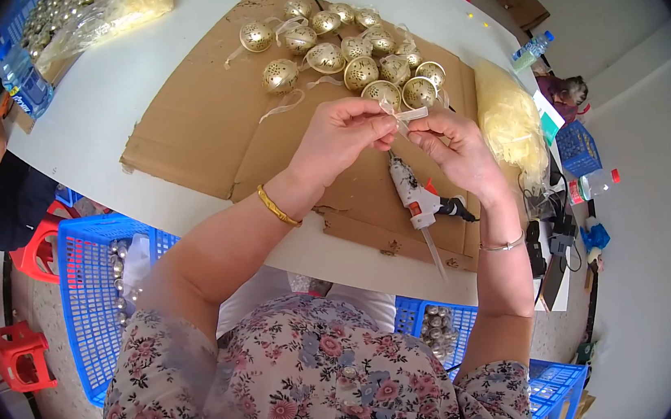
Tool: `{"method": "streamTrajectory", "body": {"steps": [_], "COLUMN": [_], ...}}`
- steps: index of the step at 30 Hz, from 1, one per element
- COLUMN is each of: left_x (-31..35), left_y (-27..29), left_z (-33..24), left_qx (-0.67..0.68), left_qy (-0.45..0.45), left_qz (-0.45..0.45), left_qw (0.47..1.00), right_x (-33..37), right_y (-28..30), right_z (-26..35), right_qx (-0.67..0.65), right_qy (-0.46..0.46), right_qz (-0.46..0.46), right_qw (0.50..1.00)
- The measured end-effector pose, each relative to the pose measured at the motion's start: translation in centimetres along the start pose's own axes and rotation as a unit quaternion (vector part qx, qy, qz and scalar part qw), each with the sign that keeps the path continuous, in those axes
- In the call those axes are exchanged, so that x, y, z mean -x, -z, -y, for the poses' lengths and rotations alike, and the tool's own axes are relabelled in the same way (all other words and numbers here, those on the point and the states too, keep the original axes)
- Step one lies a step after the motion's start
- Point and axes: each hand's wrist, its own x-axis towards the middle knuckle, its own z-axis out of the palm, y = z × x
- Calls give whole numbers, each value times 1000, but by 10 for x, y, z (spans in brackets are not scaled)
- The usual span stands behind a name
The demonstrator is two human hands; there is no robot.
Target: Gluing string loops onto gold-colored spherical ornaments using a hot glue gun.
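Observation:
My left hand (347, 136) and my right hand (455, 150) meet above the cardboard sheet, each pinching part of a white ribbon (414, 114) that looks looped into a bow between them. Just past my fingertips lies a group of gold perforated ball ornaments (360, 73), several with pale ribbons trailing from them. One gold ornament (381, 94) is right behind the ribbon; whether the ribbon is fixed to it I cannot tell. Below my hands a white glue gun (416, 195) rests on the cardboard, a clear glue stick poking from its back.
Brown cardboard (205, 133) covers the table's middle. A bag of pale yellow material (510, 121) lies at the right, another bag (107, 21) at the far left beside a water bottle (26, 82). Blue baskets (88, 309) stand below the table edge. Another person (2, 191) is at the left.

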Motion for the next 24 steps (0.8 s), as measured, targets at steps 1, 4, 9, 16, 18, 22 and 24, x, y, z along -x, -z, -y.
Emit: {"method": "streamTrajectory", "body": {"steps": [1, 4, 9, 16, 18, 22, 24], "left_x": [0, -1, -1, 2, 3, 2, -7], "left_y": [0, 1, 3, -7, -12, -13, -7], "left_z": [0, 6, 9, 12, 14, 12, 1], "left_qx": [-3, -19, -80, -212, -215, -207, -255], "left_qy": [9, 10, 22, -16, -1, -58, -68], "left_qz": [-3, -20, -16, 28, 37, -11, -24], "left_qw": [1000, 1000, 996, 977, 976, 977, 964], "right_x": [1, 3, 8, 7, 12, 32, 51], "right_y": [0, 2, 7, -5, -5, 21, 51], "right_z": [-2, -4, -9, -12, -15, -30, -45], "right_qx": [-10, -27, -19, -183, -216, -213, -176], "right_qy": [-5, -29, -66, -141, -139, -98, -110], "right_qz": [12, 45, 94, -26, -26, -86, -176], "right_qw": [1000, 998, 993, 973, 966, 968, 962]}}
